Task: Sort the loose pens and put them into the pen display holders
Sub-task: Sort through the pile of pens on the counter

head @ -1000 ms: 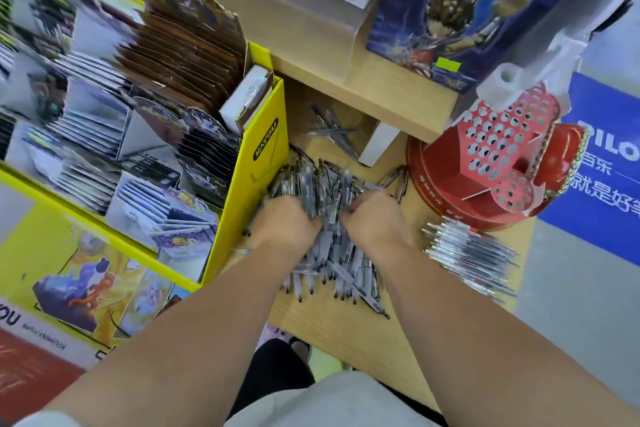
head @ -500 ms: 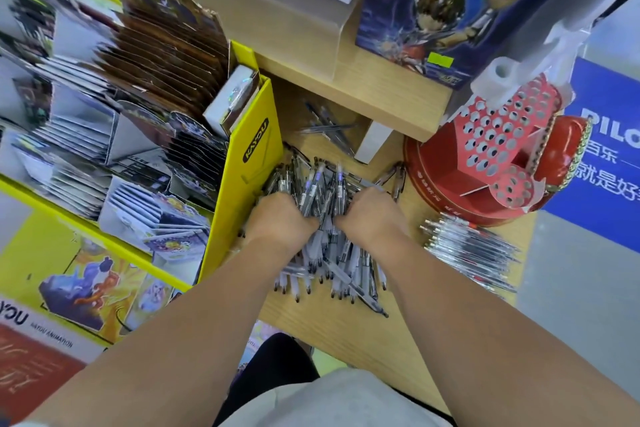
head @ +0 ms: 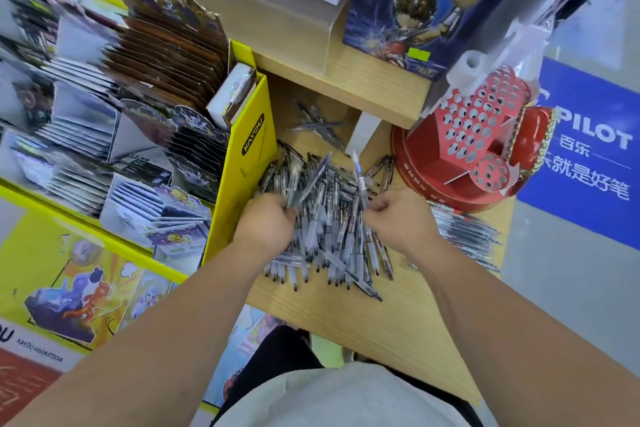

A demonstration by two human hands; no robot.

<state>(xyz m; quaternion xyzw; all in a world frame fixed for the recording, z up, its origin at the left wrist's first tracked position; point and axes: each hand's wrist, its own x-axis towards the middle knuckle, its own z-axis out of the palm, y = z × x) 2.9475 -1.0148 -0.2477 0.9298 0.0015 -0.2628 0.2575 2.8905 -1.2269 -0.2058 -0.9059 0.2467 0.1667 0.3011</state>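
Observation:
A big heap of clear-barrelled pens (head: 329, 229) lies on the wooden counter (head: 363, 319). My left hand (head: 266, 222) sits on the heap's left side, fingers curled round a pen (head: 313, 180) that slants up to the right. My right hand (head: 398, 218) pinches another pen (head: 358, 173), which stands nearly upright above the heap. The red pen display holder (head: 474, 135), full of round holes, stands at the right. A tidy row of pens (head: 467, 236) lies in front of it. A few more pens (head: 318, 121) lie farther back under the shelf.
A yellow card display stand (head: 242, 163) packed with card packs borders the heap on the left. A wooden shelf (head: 374, 87) with boxed toys overhangs the back. A blue PILOT sign (head: 588, 156) is at the right. The counter's front edge runs just below the heap.
Both hands were pressed down together in the heap. Now they have drawn apart and each has lifted a pen out of it. The view has shifted slightly.

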